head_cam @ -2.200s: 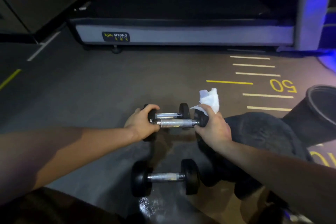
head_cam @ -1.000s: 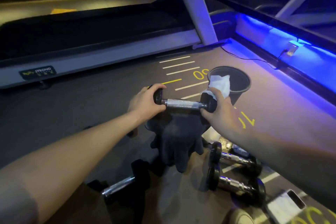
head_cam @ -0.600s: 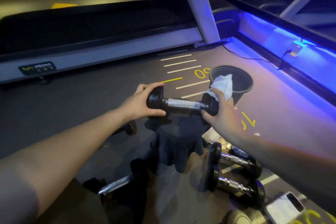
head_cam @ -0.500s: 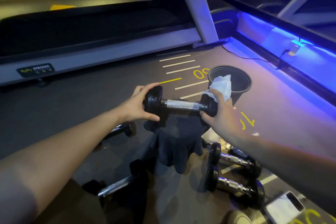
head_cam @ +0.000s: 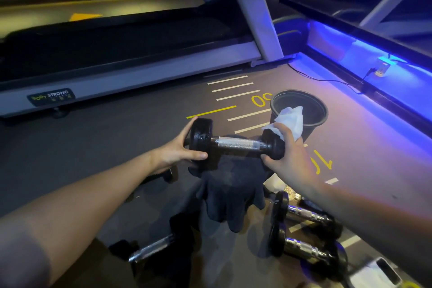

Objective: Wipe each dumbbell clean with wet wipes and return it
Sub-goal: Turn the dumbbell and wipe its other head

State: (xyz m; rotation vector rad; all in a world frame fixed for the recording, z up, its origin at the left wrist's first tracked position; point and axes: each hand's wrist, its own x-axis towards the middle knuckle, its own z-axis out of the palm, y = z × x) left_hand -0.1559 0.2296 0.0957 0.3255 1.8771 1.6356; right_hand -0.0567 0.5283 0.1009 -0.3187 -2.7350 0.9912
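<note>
Above the gym floor point(head_cam: 93, 159), between both hands, a small dumbbell point(head_cam: 236, 144) is hanging in the air: black round heads with a wet sheen and a knurled chrome handle. Its long axis is running nearly level, left to right, the right end sitting slightly lower. The left hand point(head_cam: 177, 149) is cupping the left head, thumb under, fingers spread behind it. The right hand point(head_cam: 287, 154) is pinching a white wet wipe point(head_cam: 291, 119) against the right head. A dark cloth point(head_cam: 231, 194) is lying below, a black bucket point(head_cam: 315, 121) just beyond.
</note>
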